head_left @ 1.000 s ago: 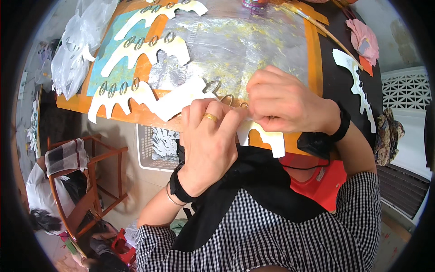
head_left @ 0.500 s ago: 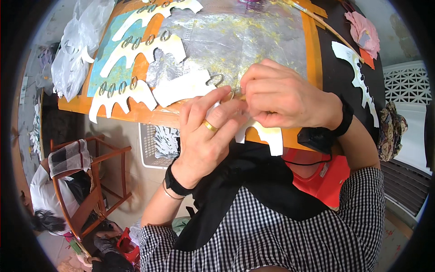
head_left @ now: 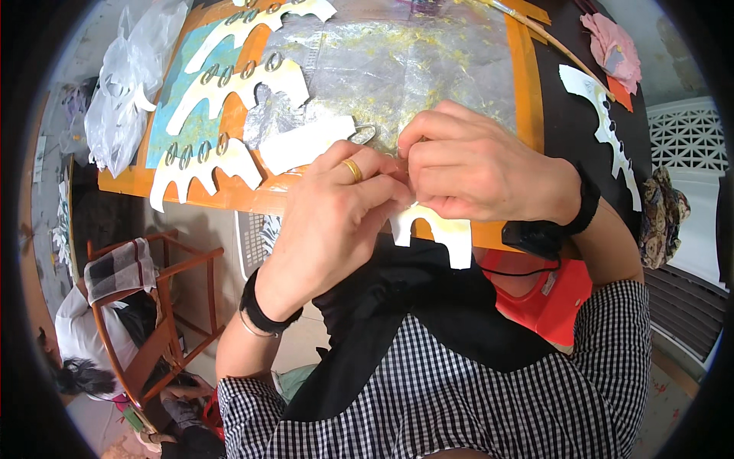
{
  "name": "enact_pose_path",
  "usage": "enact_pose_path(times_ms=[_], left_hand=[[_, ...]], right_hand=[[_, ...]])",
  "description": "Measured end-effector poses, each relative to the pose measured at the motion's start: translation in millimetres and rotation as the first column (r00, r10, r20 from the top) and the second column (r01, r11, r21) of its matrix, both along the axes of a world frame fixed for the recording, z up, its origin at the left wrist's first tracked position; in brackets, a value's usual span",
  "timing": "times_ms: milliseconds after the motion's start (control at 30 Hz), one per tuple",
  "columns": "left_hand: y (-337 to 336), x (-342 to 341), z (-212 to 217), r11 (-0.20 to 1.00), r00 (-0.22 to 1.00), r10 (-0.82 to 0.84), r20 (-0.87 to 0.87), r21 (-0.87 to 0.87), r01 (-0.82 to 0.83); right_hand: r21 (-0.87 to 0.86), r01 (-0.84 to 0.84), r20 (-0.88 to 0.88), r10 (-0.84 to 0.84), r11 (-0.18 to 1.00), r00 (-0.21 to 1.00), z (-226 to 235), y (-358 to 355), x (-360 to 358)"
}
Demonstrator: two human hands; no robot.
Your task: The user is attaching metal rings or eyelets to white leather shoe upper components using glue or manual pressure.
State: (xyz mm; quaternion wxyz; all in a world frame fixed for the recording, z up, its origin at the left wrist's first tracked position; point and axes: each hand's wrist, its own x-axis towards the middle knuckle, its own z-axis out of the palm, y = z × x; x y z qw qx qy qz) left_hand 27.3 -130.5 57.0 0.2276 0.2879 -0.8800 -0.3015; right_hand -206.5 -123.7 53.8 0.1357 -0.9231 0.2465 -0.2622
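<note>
Beneath my joined fingers a white and pale-yellow scalloped cutout (head_left: 456,236) sticks out past the table's front edge. My left hand (head_left: 332,203), wearing a gold ring, is closed with its fingertips pinching at the cutout's upper end. Right against it, my right hand (head_left: 478,164) has its fingers curled in a pinch; what they grip is hidden. A plain white strip (head_left: 306,147) lies just beyond my left hand, and a thin metal loop (head_left: 368,135) shows at its right end.
Similar scalloped cutouts (head_left: 237,164) with metal rings along their edges lie at the left. Another cutout (head_left: 604,131) and a brush (head_left: 562,47) lie at the right. A plastic bag (head_left: 122,107) hangs at the table's left edge. A wooden chair (head_left: 157,336) and a person (head_left: 84,329) are lower left.
My left wrist has swung left and its fingers have drawn together against the right hand's fingertips. The held cutout has shifted slightly down and left.
</note>
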Motion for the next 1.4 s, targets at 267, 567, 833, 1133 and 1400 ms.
enact_pose_path(times_ms=[267,567,833,1133,1400], left_hand=[[8,5,-12,0.989,0.999,-0.016,-0.042,-0.150,0.009],[12,9,-28,0.959,0.995,-0.009,-0.103,-0.282,-0.021],[15,10,-28,0.975,0.991,0.022,-0.134,-0.215,-0.051],[13,11,-30,0.978,0.985,0.009,-0.175,-0.202,-0.044],[12,10,-30,0.983,0.984,0.011,-0.180,-0.178,-0.043]], right_hand=[[0.013,0.008,0.002,-0.008,1.000,1.000,-1,1,0],[0.000,0.014,0.018,-0.014,1.000,1.000,3,2,2],[-0.041,0.001,-0.023,-0.002,0.999,1.000,11,3,4],[0.148,0.039,-0.008,-0.038,0.988,0.999,21,-9,-15],[0.032,0.044,-0.109,-0.040,0.999,0.993,17,-9,2]])
